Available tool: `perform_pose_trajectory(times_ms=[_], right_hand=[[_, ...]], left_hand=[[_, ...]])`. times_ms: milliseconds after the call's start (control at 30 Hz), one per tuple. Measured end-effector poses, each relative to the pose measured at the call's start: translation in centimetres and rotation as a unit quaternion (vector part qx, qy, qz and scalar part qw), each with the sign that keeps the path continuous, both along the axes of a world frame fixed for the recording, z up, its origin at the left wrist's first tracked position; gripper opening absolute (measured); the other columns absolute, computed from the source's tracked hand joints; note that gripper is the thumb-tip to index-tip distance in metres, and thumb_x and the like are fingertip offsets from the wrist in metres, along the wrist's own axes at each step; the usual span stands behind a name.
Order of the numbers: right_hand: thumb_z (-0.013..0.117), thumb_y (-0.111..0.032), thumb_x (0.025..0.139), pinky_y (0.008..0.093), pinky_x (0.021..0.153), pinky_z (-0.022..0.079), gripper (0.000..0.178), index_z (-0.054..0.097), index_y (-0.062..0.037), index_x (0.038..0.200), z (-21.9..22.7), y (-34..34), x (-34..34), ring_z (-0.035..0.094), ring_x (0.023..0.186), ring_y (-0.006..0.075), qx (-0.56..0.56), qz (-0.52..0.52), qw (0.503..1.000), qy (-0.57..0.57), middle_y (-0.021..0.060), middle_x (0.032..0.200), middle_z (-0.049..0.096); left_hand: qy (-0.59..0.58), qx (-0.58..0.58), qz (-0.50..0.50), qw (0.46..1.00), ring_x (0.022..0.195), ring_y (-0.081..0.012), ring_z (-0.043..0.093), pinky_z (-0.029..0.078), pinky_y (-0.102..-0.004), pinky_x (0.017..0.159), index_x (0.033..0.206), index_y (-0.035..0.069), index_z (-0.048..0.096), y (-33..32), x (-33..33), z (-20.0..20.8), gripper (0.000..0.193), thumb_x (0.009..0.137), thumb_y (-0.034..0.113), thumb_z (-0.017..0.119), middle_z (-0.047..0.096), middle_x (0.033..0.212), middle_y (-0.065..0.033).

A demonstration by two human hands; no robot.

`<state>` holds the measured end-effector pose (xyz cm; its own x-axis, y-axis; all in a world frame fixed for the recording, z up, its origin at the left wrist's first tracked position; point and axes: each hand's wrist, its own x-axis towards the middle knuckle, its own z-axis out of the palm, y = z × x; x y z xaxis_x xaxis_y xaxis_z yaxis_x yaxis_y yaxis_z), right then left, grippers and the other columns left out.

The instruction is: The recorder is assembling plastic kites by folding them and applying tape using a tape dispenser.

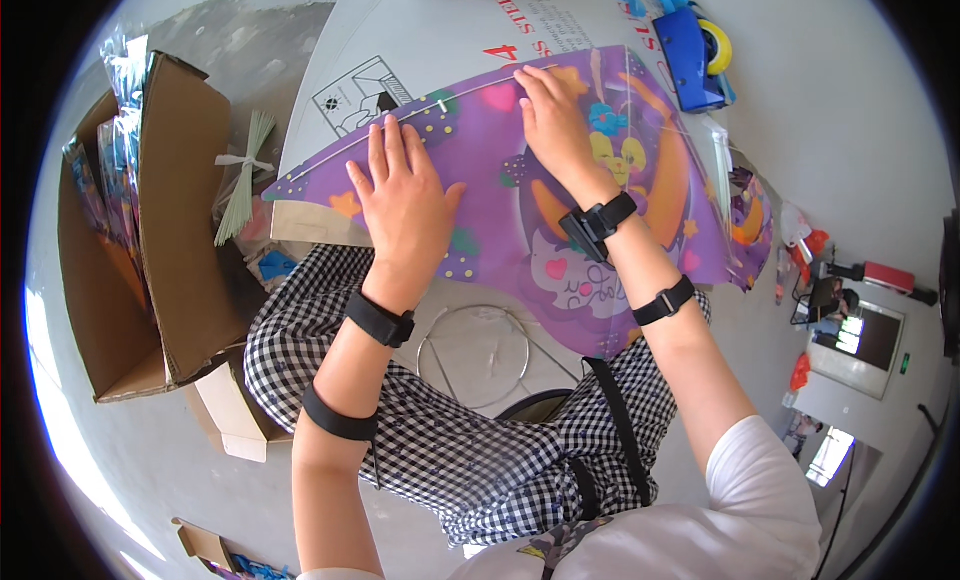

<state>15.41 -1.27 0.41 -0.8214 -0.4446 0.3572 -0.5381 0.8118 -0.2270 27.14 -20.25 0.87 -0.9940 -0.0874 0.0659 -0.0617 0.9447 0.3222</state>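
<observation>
A purple kite-like sheet (pixel 480 220) with printed cartoon animals, hearts and stars lies across the round table and over my lap. A thin white rod (pixel 350 145) runs along its far edge, with a small white fitting on it. My left hand (pixel 407 205) lies flat on the left part of the sheet, fingers spread, tips close to the rod. Further right, my right hand (pixel 560 125) rests on the sheet with fingers stretched and slightly bent, their tips at the rod by the far edge. Its palm side is hidden.
A blue tape dispenser (pixel 690 60) with yellow tape stands at the far right of the table (pixel 420 40). To the left are an open cardboard box (pixel 185 210) with packaged items and a tied bundle of pale sticks (pixel 247 175). A wire ring (pixel 475 355) shows below the sheet.
</observation>
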Motion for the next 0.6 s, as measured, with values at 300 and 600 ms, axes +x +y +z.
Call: perform_pose_trajectory(times_ms=[300, 600], right_hand=[[0.055, -0.003, 0.088, 0.0413, 0.098, 0.045, 0.032, 0.058, 0.0027, 0.119, -0.16, 0.05, -0.06, 0.055, 0.114, 0.0346, -0.001, 0.012, 1.000, -0.001, 0.0174, 0.124, 0.057], [0.054, -0.005, 0.091, 0.0407, 0.102, 0.042, 0.033, 0.056, -0.0011, 0.123, -0.37, 0.01, -0.13, 0.052, 0.117, 0.0334, 0.030, -0.001, 1.000, 0.000, 0.0148, 0.126, 0.056]], left_hand=[[0.007, 0.006, 0.011, 1.000, 0.140, -0.0318, 0.028, 0.030, -0.0564, 0.108, 0.137, -0.005, 0.041, 0.05, -0.04, -0.08, 0.082, 0.077, 0.041, 0.074, 0.033, 0.150, -0.0178], [0.031, 0.020, 0.008, 0.999, 0.139, -0.0334, 0.029, 0.030, -0.0571, 0.108, 0.136, -0.007, 0.040, -0.18, 0.17, -0.19, 0.083, 0.077, 0.041, 0.075, 0.035, 0.148, -0.0193]])
